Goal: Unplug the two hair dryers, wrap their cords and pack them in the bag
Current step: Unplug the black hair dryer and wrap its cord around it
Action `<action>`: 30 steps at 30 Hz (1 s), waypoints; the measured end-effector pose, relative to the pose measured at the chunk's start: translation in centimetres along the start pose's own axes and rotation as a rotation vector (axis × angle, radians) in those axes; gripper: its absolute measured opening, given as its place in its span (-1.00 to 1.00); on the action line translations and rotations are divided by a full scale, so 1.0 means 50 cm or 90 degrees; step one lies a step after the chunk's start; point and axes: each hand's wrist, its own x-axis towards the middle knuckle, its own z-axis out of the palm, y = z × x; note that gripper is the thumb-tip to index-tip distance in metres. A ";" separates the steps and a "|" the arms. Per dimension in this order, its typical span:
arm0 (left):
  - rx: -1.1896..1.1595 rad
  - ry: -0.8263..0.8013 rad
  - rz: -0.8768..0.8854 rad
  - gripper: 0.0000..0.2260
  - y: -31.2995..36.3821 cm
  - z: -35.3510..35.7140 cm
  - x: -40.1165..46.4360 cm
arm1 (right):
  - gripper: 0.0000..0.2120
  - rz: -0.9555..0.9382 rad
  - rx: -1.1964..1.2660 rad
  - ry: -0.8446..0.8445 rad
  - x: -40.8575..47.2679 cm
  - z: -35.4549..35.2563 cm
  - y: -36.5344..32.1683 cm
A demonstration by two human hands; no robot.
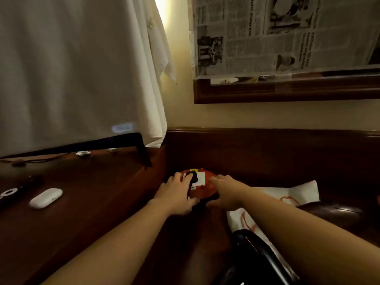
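Red cord reel [202, 187] in the back corner of the lower desk. Left hand [176, 194] pinches the black plug [193, 178] in its white socket plate; right hand [224, 192] presses the reel, fingers flat. Plug is rigid, likely tight: grip the body, not the cord. Dryers mostly hidden; a glossy black shape [257, 256] is cut off. White bag [296, 194] partly covered.

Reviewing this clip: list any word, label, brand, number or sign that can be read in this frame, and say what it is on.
Nothing can be read with confidence.
Newspaper sheets over the framed mirror: headlines and columns show, too blurred to read.
Yellow tag on the red cord reel: dark marks, illegible.
Small white label on the reel by the left hand: too small.
Pale glowing patch on the white cloth: blurred.
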 end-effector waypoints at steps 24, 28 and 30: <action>-0.108 0.079 -0.009 -0.29 -0.045 0.104 0.129 | 0.24 -0.059 -0.051 0.012 0.173 0.064 0.049; -0.253 0.125 -0.070 -0.38 -0.034 0.094 0.152 | 0.11 -0.059 -0.016 0.014 0.171 0.080 0.060; -0.283 0.159 -0.091 -0.41 -0.030 0.098 0.157 | 0.07 -0.058 -0.003 0.016 0.170 0.084 0.063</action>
